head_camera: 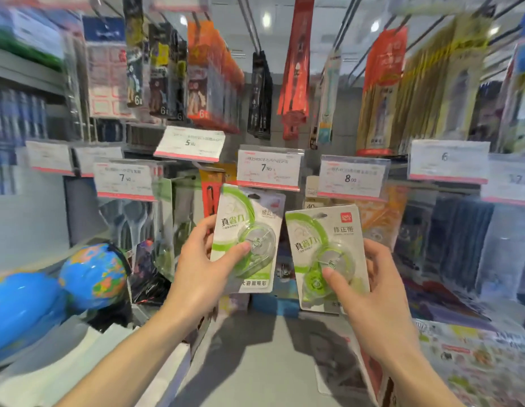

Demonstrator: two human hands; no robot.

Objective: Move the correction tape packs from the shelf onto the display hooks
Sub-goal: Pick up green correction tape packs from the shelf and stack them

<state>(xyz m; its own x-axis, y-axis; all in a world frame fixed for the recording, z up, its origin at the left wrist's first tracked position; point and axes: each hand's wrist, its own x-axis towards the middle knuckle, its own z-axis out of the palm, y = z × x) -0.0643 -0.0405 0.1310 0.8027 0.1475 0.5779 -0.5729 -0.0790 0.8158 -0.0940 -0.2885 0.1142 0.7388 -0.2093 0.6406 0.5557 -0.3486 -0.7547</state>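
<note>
Nearest: your two forearms, reaching up from the bottom edge over a grey shelf.

Left hand: you grip the left pack by its left edge, thumb pressed on the clear blister, fingers curled behind the card. Pack upright, tilted slightly right; white card, green arc, round tape dispenser under the blister.

Right hand: you grip the right pack at its lower right, thumb on the blister, fingers wrapped round the right edge. Same design, red logo at the top right corner, tilted slightly left. The two packs stand side by side, just apart, both held in the air above the shelf and below the price tags.

Near left: two blue globes, touching each other, beside dark wrapped items.

Near right: printed sheets, colourful, blurred.

Middle: a row of white price tags with red lower edges; the middle tag reads 7, the one to its right reads 8.00. The left pack's top lies just under the middle tag.

Far: hanging goods on hooks, orange, black, red and yellow packets, blurred.
</note>
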